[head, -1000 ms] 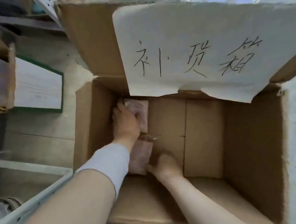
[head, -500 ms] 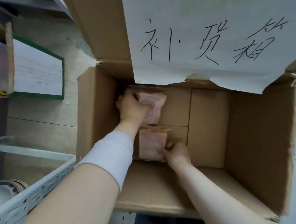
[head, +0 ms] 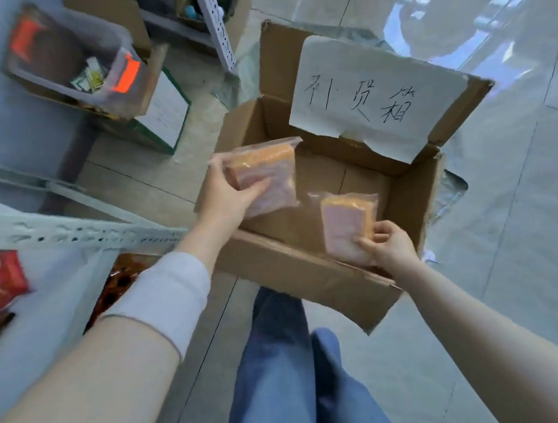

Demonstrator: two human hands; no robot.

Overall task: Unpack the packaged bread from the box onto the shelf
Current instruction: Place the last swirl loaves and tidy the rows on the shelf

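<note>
An open cardboard box stands on the tiled floor beside a metal shelf. Above the box, the left hand grips the first bread pack, fingers curled round its edge. The right hand pinches the second bread pack at its lower corner.

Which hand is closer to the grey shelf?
The left. The left hand, gripping one bread pack, is close beside the grey shelf; the right hand, pinching the other bread pack, is farther away, across the box.
</note>
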